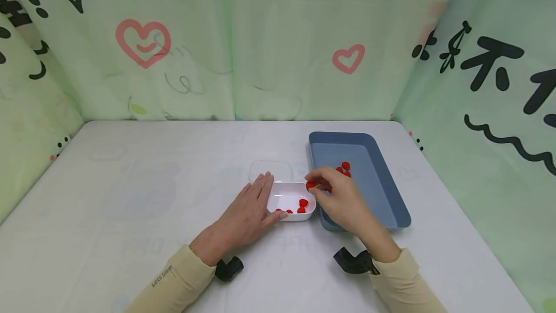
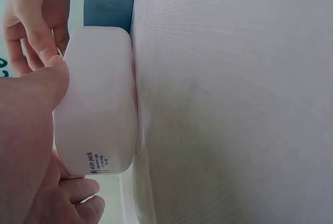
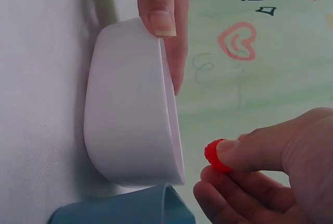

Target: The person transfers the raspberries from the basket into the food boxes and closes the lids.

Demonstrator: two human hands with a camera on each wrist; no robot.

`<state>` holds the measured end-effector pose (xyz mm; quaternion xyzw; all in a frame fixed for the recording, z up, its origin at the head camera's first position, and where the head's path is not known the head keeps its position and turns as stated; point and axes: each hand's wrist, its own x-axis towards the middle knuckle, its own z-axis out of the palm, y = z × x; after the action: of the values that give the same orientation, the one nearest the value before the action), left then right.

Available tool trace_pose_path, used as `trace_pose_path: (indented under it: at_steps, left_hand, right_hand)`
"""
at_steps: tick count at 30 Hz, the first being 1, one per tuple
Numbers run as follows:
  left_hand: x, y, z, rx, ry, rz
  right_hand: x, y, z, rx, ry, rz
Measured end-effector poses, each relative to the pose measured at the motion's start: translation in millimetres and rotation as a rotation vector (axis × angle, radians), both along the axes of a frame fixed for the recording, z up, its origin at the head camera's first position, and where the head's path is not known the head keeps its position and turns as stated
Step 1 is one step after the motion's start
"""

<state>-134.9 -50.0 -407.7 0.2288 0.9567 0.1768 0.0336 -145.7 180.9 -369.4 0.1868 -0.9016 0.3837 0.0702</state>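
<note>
A small white container (image 1: pixel 290 217) sits mid-table with several red pieces (image 1: pixel 302 203) inside. My left hand (image 1: pixel 254 209) grips its left side, thumb on the near wall, fingers along the far end. The left wrist view shows the container's (image 2: pixel 99 104) outer wall held between thumb and fingers. My right hand (image 1: pixel 336 197) pinches one red piece (image 1: pixel 310 185) between thumb and forefinger, just above the container's right edge. In the right wrist view this piece (image 3: pixel 213 155) hangs beside the container's (image 3: pixel 130 104) rim. A blue tray (image 1: pixel 378 182) to the right holds a few more red pieces (image 1: pixel 343 168).
A clear lid (image 1: pixel 270 170) lies flat right behind the white container. The blue tray's end wall (image 3: pixel 130 211) stands close against the container. Green printed curtains enclose the white table on three sides. Black wrist mounts (image 1: pixel 229 268) hang near the front edge.
</note>
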Motion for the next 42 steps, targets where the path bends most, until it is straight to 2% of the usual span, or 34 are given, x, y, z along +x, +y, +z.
trace_pose_path:
  at_steps: [9, 23, 28, 42]
  left_hand:
    - [-0.1, -1, 0.2, -0.002, 0.013, -0.011]
    - [-0.1, -2, 0.2, 0.009, 0.013, -0.016]
    - [-0.8, -1, -0.5, 0.016, 0.008, -0.017]
    - [-0.3, 0, 0.0, 0.017, 0.004, -0.013]
  right_hand:
    - [3.0, -10, -4.6, 0.0, 0.016, 0.051]
    - [3.9, -16, -10.9, -0.024, -0.024, 0.12]
    - [2.8, -14, -12.4, -0.019, 0.001, 0.138]
    - [-2.5, -2, -8.1, -0.045, 0.033, 0.112]
